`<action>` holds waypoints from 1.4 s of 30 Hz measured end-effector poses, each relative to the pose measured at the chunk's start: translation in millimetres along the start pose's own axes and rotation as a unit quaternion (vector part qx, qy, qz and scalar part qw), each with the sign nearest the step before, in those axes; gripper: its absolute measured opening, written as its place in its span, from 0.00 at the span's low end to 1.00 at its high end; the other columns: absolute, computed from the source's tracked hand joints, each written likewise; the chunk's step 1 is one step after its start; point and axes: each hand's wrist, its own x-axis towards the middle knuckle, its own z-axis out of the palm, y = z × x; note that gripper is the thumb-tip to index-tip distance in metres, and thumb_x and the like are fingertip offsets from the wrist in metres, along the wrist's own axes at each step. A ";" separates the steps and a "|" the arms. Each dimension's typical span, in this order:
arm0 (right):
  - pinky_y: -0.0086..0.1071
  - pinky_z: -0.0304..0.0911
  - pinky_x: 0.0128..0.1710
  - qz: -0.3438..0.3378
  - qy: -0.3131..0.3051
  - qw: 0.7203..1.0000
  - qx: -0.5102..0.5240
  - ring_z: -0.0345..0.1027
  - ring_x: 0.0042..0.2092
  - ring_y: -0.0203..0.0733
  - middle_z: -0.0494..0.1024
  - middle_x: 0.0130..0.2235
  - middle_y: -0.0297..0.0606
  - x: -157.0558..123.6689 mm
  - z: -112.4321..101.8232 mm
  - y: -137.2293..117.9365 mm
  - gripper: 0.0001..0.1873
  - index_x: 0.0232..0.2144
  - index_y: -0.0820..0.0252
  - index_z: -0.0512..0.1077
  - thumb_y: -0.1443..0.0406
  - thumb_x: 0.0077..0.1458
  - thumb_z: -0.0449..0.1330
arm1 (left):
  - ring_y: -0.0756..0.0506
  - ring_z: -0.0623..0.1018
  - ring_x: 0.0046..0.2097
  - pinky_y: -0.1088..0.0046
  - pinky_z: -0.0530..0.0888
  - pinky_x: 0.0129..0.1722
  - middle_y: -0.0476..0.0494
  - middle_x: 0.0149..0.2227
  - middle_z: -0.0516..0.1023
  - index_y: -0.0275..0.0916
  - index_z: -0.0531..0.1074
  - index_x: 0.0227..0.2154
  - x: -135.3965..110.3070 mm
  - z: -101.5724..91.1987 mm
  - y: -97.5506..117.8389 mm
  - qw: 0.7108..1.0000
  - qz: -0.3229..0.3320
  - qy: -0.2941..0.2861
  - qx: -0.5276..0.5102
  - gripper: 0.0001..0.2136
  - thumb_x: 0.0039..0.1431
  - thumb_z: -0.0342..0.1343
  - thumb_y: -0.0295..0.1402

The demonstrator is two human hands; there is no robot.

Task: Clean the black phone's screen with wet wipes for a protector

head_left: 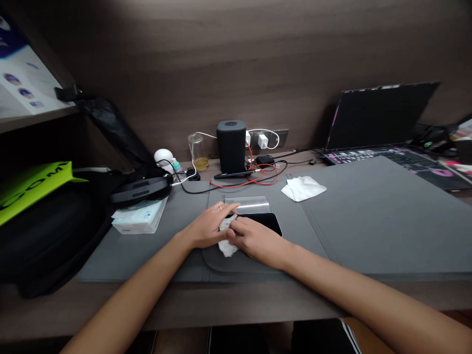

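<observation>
Two bare forearms reach in from the near edge and meet at mid-tabletop on a grey mat (368,221). The right hand (254,238) has its fingers curled shut on a crumpled white wipe (226,246), pressing it at the near left end of a black phone (267,221). The left hand (208,227) lies flat, fingers stretched open, touching the wipe. Just beyond the phone lies a silver slab (250,202). Farther right lies a tissue (303,188). A speaker (231,145) and a laptop (379,118) stand at the far wall.
</observation>
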 end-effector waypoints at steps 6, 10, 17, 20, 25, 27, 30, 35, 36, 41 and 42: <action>0.35 0.55 0.35 0.044 0.014 0.999 0.011 0.58 0.35 0.42 0.69 0.34 0.39 -46.6 -23.5 9.6 0.18 0.39 0.61 0.74 0.65 0.72 0.45 | 0.34 0.71 0.53 0.55 0.67 0.55 0.33 0.55 0.73 0.38 0.58 0.65 1.3 -1.1 2.9 1.000 -0.010 -0.004 0.015 0.44 0.58 0.35 0.69; 0.34 0.59 0.36 0.110 0.017 0.991 0.075 0.62 0.37 0.42 0.70 0.37 0.41 -69.5 -33.7 17.2 0.17 0.40 0.60 0.75 0.63 0.71 0.47 | 0.34 0.71 0.54 0.54 0.68 0.55 0.33 0.55 0.72 0.39 0.59 0.64 1.2 -1.1 2.7 1.000 -0.019 -0.009 0.023 0.45 0.57 0.36 0.69; 0.35 0.65 0.41 0.189 0.028 0.970 0.151 0.66 0.39 0.43 0.70 0.38 0.43 -80.8 -43.9 37.9 0.20 0.41 0.59 0.77 0.59 0.71 0.46 | 0.34 0.71 0.54 0.54 0.68 0.55 0.33 0.55 0.72 0.40 0.59 0.64 1.3 -1.6 3.9 1.000 -0.020 -0.009 0.022 0.43 0.57 0.38 0.69; 0.35 0.65 0.38 0.195 0.038 0.971 0.132 0.66 0.38 0.44 0.69 0.37 0.43 -73.0 -41.3 45.9 0.21 0.43 0.59 0.77 0.58 0.70 0.46 | 0.35 0.71 0.54 0.55 0.68 0.55 0.34 0.55 0.73 0.40 0.58 0.65 1.1 -1.9 3.8 1.000 -0.019 -0.009 0.015 0.43 0.59 0.36 0.68; 0.34 0.62 0.37 0.167 0.017 0.976 0.138 0.65 0.37 0.43 0.70 0.37 0.44 -44.3 -31.6 43.5 0.23 0.38 0.61 0.78 0.59 0.71 0.46 | 0.35 0.71 0.53 0.56 0.67 0.55 0.33 0.55 0.72 0.39 0.57 0.65 0.8 0.4 0.0 1.000 -0.008 0.002 -0.004 0.41 0.61 0.31 0.66; 0.34 0.62 0.38 0.153 0.012 0.976 0.151 0.65 0.37 0.42 0.70 0.38 0.44 -29.1 -25.9 40.1 0.22 0.36 0.62 0.78 0.60 0.71 0.46 | 0.36 0.72 0.52 0.57 0.67 0.55 0.33 0.55 0.71 0.38 0.57 0.65 0.5 2.2 -1.9 1.000 -0.005 0.016 -0.014 0.42 0.61 0.29 0.66; 0.34 0.61 0.37 0.138 0.011 0.978 0.158 0.64 0.36 0.42 0.70 0.37 0.44 -6.4 -15.7 34.8 0.21 0.34 0.63 0.78 0.62 0.71 0.47 | 0.36 0.72 0.51 0.58 0.68 0.54 0.31 0.56 0.69 0.36 0.59 0.64 -0.1 3.9 -3.1 0.999 -0.011 0.051 -0.013 0.44 0.60 0.26 0.67; 0.33 0.59 0.36 0.098 0.005 0.986 0.133 0.63 0.36 0.42 0.70 0.36 0.43 15.8 -6.5 22.4 0.16 0.35 0.64 0.77 0.65 0.69 0.51 | 0.35 0.71 0.53 0.57 0.66 0.55 0.31 0.53 0.71 0.35 0.65 0.58 -0.6 2.6 -2.7 0.990 -0.014 0.135 0.024 0.45 0.60 0.23 0.66; 0.33 0.59 0.36 0.094 0.002 0.987 0.128 0.62 0.36 0.42 0.70 0.36 0.43 15.0 -8.4 20.7 0.16 0.35 0.64 0.77 0.65 0.69 0.50 | 0.35 0.71 0.52 0.57 0.67 0.55 0.32 0.52 0.71 0.35 0.66 0.57 -0.5 2.4 -3.2 0.988 -0.018 0.149 0.029 0.44 0.61 0.22 0.65; 0.34 0.60 0.35 0.138 -0.011 0.984 0.115 0.64 0.36 0.44 0.71 0.37 0.44 -25.8 -41.7 43.7 0.16 0.35 0.62 0.75 0.63 0.68 0.50 | 0.38 0.71 0.51 0.56 0.67 0.55 0.37 0.49 0.75 0.37 0.68 0.52 1.8 3.5 -7.6 0.970 -0.102 0.210 0.070 0.26 0.73 0.30 0.47; 0.35 0.61 0.35 0.166 0.002 0.981 0.099 0.65 0.37 0.45 0.72 0.37 0.45 -38.3 -50.5 55.3 0.17 0.34 0.62 0.75 0.62 0.68 0.49 | 0.38 0.71 0.51 0.56 0.67 0.55 0.38 0.50 0.75 0.37 0.69 0.51 2.5 4.1 -8.2 0.965 -0.133 0.211 0.082 0.21 0.73 0.34 0.42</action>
